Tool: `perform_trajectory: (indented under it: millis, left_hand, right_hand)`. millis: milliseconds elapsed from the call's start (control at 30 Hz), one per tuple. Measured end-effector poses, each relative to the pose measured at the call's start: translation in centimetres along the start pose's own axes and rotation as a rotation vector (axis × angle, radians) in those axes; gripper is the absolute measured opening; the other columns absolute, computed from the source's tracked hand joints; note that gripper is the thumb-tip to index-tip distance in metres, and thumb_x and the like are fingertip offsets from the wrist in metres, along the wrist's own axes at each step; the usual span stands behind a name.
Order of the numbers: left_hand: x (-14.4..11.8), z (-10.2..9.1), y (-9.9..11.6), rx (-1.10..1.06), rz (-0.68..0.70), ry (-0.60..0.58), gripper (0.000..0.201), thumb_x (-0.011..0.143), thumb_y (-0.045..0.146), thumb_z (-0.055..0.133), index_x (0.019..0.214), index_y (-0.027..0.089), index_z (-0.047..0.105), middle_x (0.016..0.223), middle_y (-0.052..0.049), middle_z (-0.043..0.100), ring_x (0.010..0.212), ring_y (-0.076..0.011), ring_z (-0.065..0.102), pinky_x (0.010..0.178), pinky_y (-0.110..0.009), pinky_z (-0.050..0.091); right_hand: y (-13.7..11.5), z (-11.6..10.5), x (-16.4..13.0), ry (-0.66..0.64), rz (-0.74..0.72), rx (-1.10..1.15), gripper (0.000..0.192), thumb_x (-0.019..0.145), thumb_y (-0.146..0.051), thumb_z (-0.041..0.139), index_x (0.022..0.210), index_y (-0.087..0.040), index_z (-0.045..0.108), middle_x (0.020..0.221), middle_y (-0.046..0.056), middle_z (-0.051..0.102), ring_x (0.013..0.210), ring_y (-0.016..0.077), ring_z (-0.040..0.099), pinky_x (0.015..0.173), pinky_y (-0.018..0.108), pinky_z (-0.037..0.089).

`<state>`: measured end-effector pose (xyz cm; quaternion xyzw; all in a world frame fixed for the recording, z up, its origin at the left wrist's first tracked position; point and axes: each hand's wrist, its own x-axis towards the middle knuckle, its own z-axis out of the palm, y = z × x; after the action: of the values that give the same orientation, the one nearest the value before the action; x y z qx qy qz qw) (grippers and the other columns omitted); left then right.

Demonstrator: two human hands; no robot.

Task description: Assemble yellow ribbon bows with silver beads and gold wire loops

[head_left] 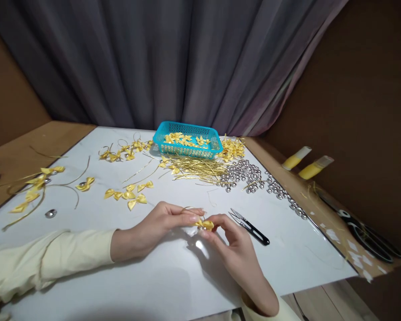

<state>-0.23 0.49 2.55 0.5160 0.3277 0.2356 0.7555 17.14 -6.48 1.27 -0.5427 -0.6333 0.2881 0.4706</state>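
A yellow ribbon bow (pixel 205 224) with a small silver bell at its middle is held between my two hands above the white board. My left hand (pixel 169 223) pinches the bow's left side, and a thin gold cord loops up near those fingers. From the right, my right hand (pixel 232 238) grips the bow's other side between thumb and forefinger. Just right of that hand lies a pair of thread snips (pixel 250 227) with a black handle. Several yellow bows (pixel 130 195) rest on the board beyond my left hand.
At the back stands a turquoise basket (pixel 189 151) holding yellow bows. Gold cords (pixel 200 168) and many silver bells (pixel 242 174) are spread before it. More corded bows (pixel 36 183) lie at the left. Scissors (pixel 357 227) and two yellow-filled tubes (pixel 316 167) are at the right edge.
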Motion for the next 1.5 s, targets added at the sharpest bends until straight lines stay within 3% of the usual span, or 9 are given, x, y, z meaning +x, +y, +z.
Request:
perform_trajectory:
  millis: [200,400,600,700,833,900,967,1100,1500]
  left_hand:
    - [0.0,0.1,0.6,-0.029,-0.051,-0.064,0.017,0.076,0.031,0.066,0.077,0.017,0.075,0.101,-0.008,0.072,0.1,-0.0243,0.061,0.095,-0.035,0.039]
    - [0.8,-0.5,1.7,0.158,-0.024,-0.089,0.04,0.086,0.039,0.049,0.065,0.014,0.072,0.083,-0.009,0.073,0.089,-0.0233,0.061,0.089,-0.034,0.038]
    - [1.1,-0.2,1.4,0.335,-0.129,-0.107,0.032,0.08,0.035,0.054,0.057,0.015,0.066,0.062,-0.003,0.065,0.061,-0.0142,0.052,0.067,-0.027,0.038]
    - [1.2,-0.5,1.8,0.434,-0.136,-0.071,0.021,0.075,0.036,0.059,0.073,0.016,0.062,0.065,0.0,0.061,0.06,-0.0134,0.049,0.058,-0.025,0.035]
    - [0.2,-1.1,3.1,0.508,0.256,0.011,0.026,0.078,0.037,0.056,0.096,0.02,0.052,0.093,-0.003,0.057,0.081,-0.0174,0.052,0.068,-0.027,0.038]
    - [-0.5,-1.0,3.7,0.703,0.561,0.015,0.024,0.077,0.036,0.058,0.095,0.02,0.053,0.097,-0.004,0.055,0.092,-0.0204,0.049,0.08,-0.03,0.036]
    - [-1.0,-0.6,3.8,0.941,0.672,-0.027,0.02,0.078,0.035,0.063,0.088,0.019,0.058,0.092,-0.004,0.058,0.091,-0.0211,0.048,0.084,-0.031,0.032]
    - [-0.8,0.1,3.1,1.119,0.57,-0.101,0.02,0.089,0.034,0.052,0.085,0.019,0.065,0.079,-0.002,0.064,0.083,-0.0181,0.05,0.082,-0.03,0.03]
    - [0.0,0.2,2.8,0.961,0.444,-0.158,0.033,0.091,0.033,0.048,0.065,0.02,0.065,0.068,0.001,0.067,0.069,-0.0138,0.055,0.082,-0.028,0.031]
  right_hand:
    - [-0.1,0.0,-0.2,-0.029,0.012,0.071,0.002,0.075,-0.016,0.066,0.075,-0.017,0.065,0.072,0.0,0.069,0.065,0.011,0.062,0.064,0.017,0.047]
    - [-0.3,-0.2,-0.3,-0.129,0.114,0.156,0.002,0.075,-0.019,0.068,0.074,-0.017,0.068,0.069,0.0,0.07,0.062,0.0111,0.062,0.064,0.018,0.048]
    - [-0.9,-0.3,0.0,-0.251,0.237,0.39,0.013,0.072,-0.027,0.073,0.069,-0.017,0.065,0.058,-0.001,0.065,0.055,0.0102,0.058,0.06,0.02,0.047]
    - [-0.9,-0.3,0.2,-0.253,0.348,0.526,0.019,0.07,-0.032,0.074,0.07,-0.016,0.064,0.058,-0.002,0.063,0.051,0.0092,0.056,0.055,0.021,0.045]
    - [-0.5,-0.5,0.4,-0.225,0.423,0.572,0.025,0.069,-0.036,0.075,0.071,-0.014,0.063,0.054,-0.001,0.061,0.047,0.0073,0.051,0.049,0.019,0.04]
    - [-0.4,-0.6,0.4,-0.218,0.429,0.575,0.027,0.07,-0.038,0.074,0.071,-0.013,0.063,0.053,0.0,0.061,0.046,0.0066,0.05,0.048,0.018,0.038]
    - [-0.3,-0.7,0.4,-0.217,0.423,0.593,0.028,0.071,-0.038,0.073,0.073,-0.013,0.062,0.054,0.0,0.062,0.047,0.0063,0.05,0.048,0.018,0.039]
    - [-0.5,-0.5,0.3,-0.231,0.404,0.612,0.027,0.072,-0.037,0.073,0.076,-0.013,0.061,0.057,0.0,0.062,0.048,0.0067,0.051,0.049,0.018,0.042]
    - [-0.6,-0.1,0.1,-0.193,0.4,0.543,0.032,0.062,-0.033,0.08,0.078,-0.015,0.058,0.065,-0.001,0.06,0.053,0.0077,0.053,0.049,0.018,0.046]
